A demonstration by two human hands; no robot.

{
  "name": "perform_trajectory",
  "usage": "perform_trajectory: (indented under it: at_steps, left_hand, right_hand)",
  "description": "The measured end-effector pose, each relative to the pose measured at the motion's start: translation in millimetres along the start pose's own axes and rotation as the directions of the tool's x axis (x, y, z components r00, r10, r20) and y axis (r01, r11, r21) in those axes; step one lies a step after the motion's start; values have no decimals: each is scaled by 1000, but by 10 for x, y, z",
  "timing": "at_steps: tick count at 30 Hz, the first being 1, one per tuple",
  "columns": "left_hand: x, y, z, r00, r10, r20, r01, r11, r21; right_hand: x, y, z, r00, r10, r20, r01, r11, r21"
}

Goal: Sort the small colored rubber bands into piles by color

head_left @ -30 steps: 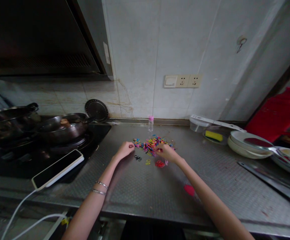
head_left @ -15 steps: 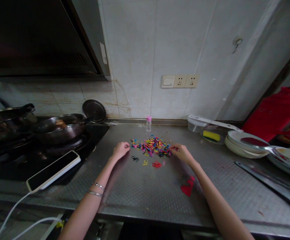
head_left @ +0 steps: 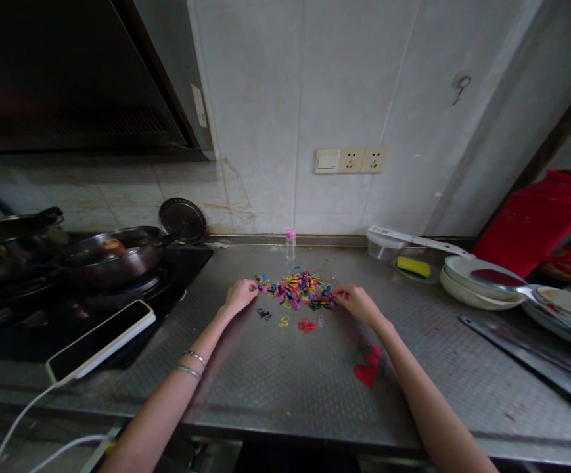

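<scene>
A heap of small, many-coloured rubber bands (head_left: 305, 289) lies on the metal counter. At its left edge is my left hand (head_left: 241, 295), fingers closed in a pinch; whatever may be between them is too small to make out. My right hand (head_left: 357, 302) pinches at the heap's right edge, its fingertips against the bands and their contents hidden. In front of the heap, small groups lie apart by colour: black bands (head_left: 264, 314), yellow bands (head_left: 284, 321), red bands (head_left: 307, 324) and a pink band (head_left: 320, 320).
Behind the heap stands a small clear bottle (head_left: 290, 246) with a pink cap. Red heart shapes (head_left: 366, 371) lie near my right forearm. A phone (head_left: 100, 338) and pans (head_left: 112, 256) are leftward; bowls (head_left: 482, 289), a knife (head_left: 516, 351) and a red thermos (head_left: 536, 223) are rightward.
My left hand has shifted slightly toward the heap. My right hand stays at the heap's right edge, and the camera view has moved a little.
</scene>
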State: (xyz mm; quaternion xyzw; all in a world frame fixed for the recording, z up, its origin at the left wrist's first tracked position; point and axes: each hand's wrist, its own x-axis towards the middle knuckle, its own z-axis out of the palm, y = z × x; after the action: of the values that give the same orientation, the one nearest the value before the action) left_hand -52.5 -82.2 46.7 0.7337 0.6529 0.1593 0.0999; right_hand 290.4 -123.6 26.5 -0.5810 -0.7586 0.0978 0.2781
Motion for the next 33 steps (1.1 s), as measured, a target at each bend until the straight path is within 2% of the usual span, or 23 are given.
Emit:
perform_trajectory:
  at_steps: [4, 12, 18, 21, 24, 29, 33]
  left_hand:
    - [73, -61, -14, 999, 36, -9, -36, 999, -23]
    - [347, -262, -93, 985, 154, -78, -168, 963, -213]
    - [394, -264, -170, 975, 178, -134, -206, 948, -242]
    - [326, -101, -152, 966, 228, -122, -256, 916, -309]
    - [191, 215, -58, 944, 323, -60, -319, 859, -399]
    - [-112, 841, 222, 859, 511, 12, -454, 773, -444]
    - [-298, 1189, 435, 784, 619, 28, -547, 713, -439]
  right_hand:
    - [-3, 2, -17, 1000, 0, 4, 0, 1000, -18]
    - [-5, 13, -27, 1000, 20, 0, -20, 1000, -18]
    - [-14, 2, -35, 1000, -7, -11, 6, 1000, -25]
    - [-14, -2, -40, 1000, -4, -12, 3, 1000, -29]
    - [-13, -9, -49, 1000, 18, 0, -18, 999, -35]
    - [-20, -24, -74, 999, 39, -1, -39, 999, -29]
    - [-22, -1, -85, 999, 33, -1, -33, 999, -42]
